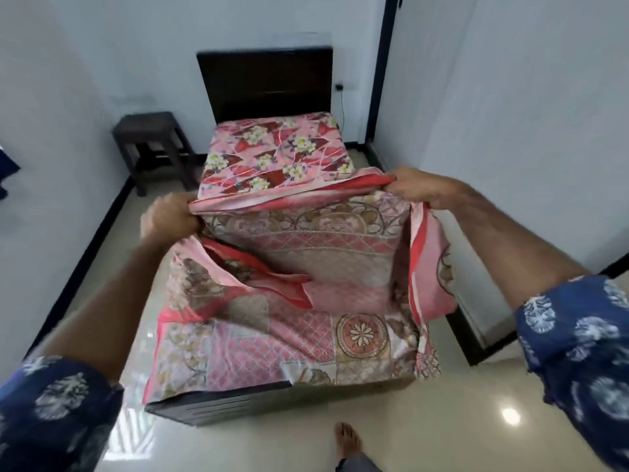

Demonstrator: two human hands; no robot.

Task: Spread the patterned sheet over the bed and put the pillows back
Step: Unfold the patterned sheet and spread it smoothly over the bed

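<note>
Patterned sheet (306, 338), pink with medallion and lattice print, bunched over foot half of bed (211, 401); far edge lifted clear of mattress, stretched taut between both hands. Left hand (169, 218) clenched on sheet's left part, fingers (190, 221) curled round gathered hem; loose fold hanging below and just inside that grip. Right hand (413, 187) gripping right part, fingers (391, 190) pinching red border; flap draping down beneath, past bed's right side. Beyond fingers: floral undersheet (272, 155) bare on head half of mattress, dark headboard (265, 83) against wall. Past left fingers, well apart: dark side table (149, 137) on floor. Beyond right fingers: black cable (342, 107) running down wall from plug. Near side, below sheet: bare foot (347, 437) on glossy tiled floor (459, 420). Blue patterned sleeves on both forearms. Motion blur on left hand.
</note>
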